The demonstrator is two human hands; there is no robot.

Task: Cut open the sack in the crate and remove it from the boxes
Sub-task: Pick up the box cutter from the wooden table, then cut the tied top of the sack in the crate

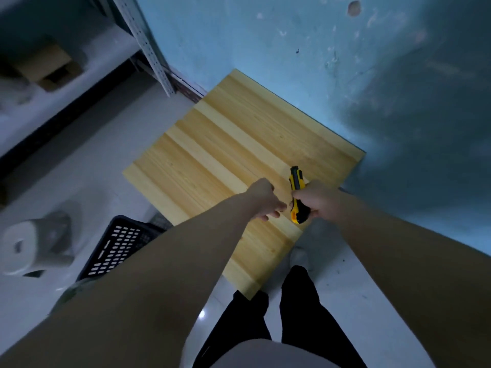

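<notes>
Left of the table (225, 144) (knife (297, 193) above it) stands the crate (117, 248).

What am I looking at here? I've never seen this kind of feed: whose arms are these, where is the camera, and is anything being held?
There is no machine here. These are a person's two bare arms, seen from one wide-angle camera worn on the head and looking down. The right hand grips a yellow-and-black utility knife above a wooden table. The left hand holds nothing, and its fingers reach toward the knife's lower end. A black slotted crate sits on the floor to the left, partly hidden by the left arm and the table's edge. No sack shows in this view.
</notes>
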